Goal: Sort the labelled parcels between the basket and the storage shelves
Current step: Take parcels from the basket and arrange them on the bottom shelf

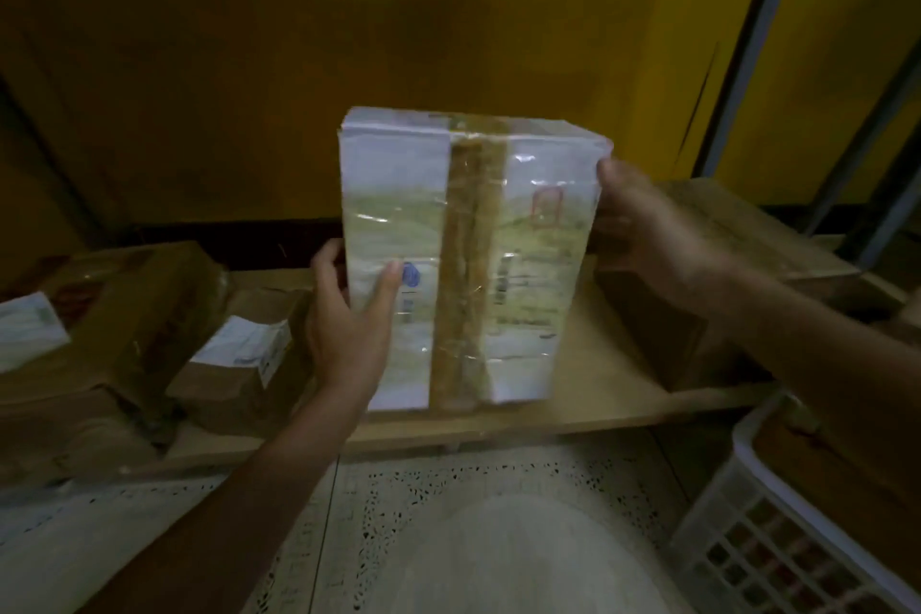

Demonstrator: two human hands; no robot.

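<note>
White-wrapped parcel (468,264), brown tape down its middle, upright over the wooden shelf (598,389); can't tell if it touches. My left grip (349,329) clamps its lower left edge, thumb on front. Right grip (648,234), blurred, holds its upper right edge. Cardboard boxes (124,314) left of parcel, white basket (737,514) lower right.

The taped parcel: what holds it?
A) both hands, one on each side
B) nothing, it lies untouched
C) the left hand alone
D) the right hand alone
A: the left hand grips the taped parcel at its lower left edge, the right hand at its upper right edge.
</note>
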